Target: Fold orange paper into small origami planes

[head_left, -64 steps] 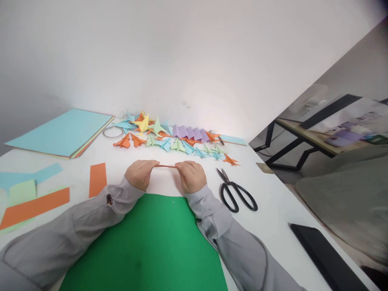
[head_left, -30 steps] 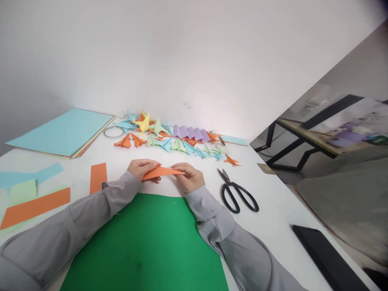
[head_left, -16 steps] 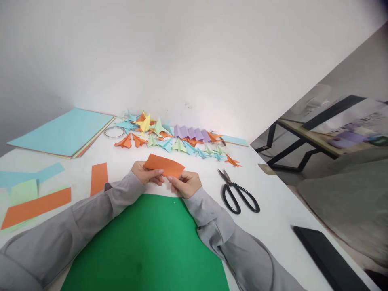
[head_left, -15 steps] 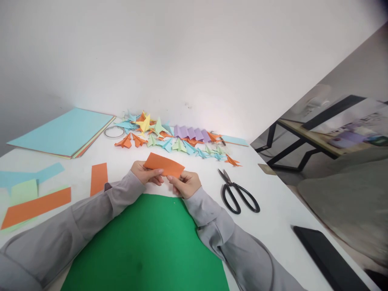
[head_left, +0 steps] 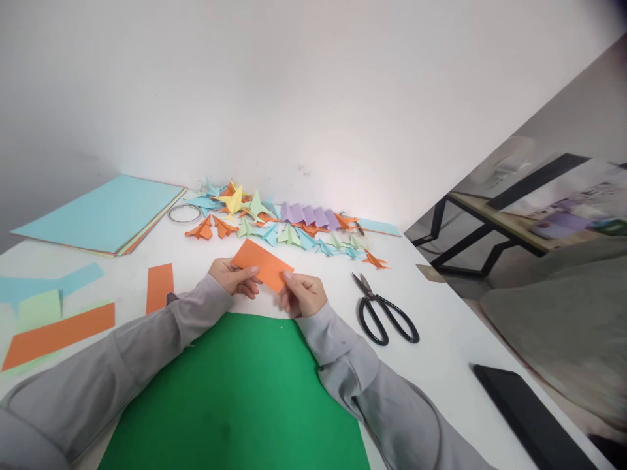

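Head view: orange paper (head_left: 262,264) now face-up, left hand (head_left: 235,277) and right hand (head_left: 302,295) grip clamped on it.

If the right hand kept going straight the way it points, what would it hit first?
Past the orange paper that the right hand holds, likely the pile of folded paper figures, though depth is unclear.

Person's arms: long sleeves of light grey cloth, loose and creased. Left sleeve (head_left: 147,346) and right sleeve (head_left: 372,391) each end in a stitched cuff at the wrist. Left hand (head_left: 234,277) and right hand (head_left: 302,295) bare.
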A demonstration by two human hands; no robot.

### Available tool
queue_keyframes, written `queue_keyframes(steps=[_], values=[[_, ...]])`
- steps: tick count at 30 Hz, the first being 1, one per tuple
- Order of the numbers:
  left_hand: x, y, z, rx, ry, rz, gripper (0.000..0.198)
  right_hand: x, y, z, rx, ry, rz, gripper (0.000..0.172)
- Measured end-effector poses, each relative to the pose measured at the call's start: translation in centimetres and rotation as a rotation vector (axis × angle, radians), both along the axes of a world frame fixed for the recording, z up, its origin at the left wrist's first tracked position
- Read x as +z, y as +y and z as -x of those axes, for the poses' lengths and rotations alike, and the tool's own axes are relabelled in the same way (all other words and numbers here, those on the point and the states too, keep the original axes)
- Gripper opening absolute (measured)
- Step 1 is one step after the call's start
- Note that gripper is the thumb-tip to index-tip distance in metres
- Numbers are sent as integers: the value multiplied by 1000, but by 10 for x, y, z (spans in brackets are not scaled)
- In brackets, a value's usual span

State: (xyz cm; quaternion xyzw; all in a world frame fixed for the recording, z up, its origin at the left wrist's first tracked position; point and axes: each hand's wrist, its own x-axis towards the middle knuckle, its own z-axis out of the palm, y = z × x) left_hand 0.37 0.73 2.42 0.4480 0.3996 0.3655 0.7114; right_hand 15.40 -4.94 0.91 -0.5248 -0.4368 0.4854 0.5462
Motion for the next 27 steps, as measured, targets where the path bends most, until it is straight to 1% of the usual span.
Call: queue_keyframes(steps=[3, 5, 9, 14, 19, 24, 27], values=[[0, 1, 1, -98, 34, -23, 30, 0, 3, -3, -13, 133, -36, 39], [1, -1, 1, -122, 37, -59, 32, 0, 3, -5, -10, 135, -20, 34], [0, -3, 0, -54, 5, -82, 35, -2, 1, -5, 64, 94, -12, 29], [-4, -2, 0, -44, 8, -103, 36, -4, 1, -4, 78, 82, -21, 30], [-5, -4, 0, -69, 73, -176, 36, -4, 2, -3, 38, 111, -14, 30], [-7, -3, -1, -84, 37, -134, 44, -6, 5, -5, -48, 137, -40, 30], [-7, -5, -1, -77, 61, -163, 35, -6, 5, -4, -55, 110, -32, 29]])
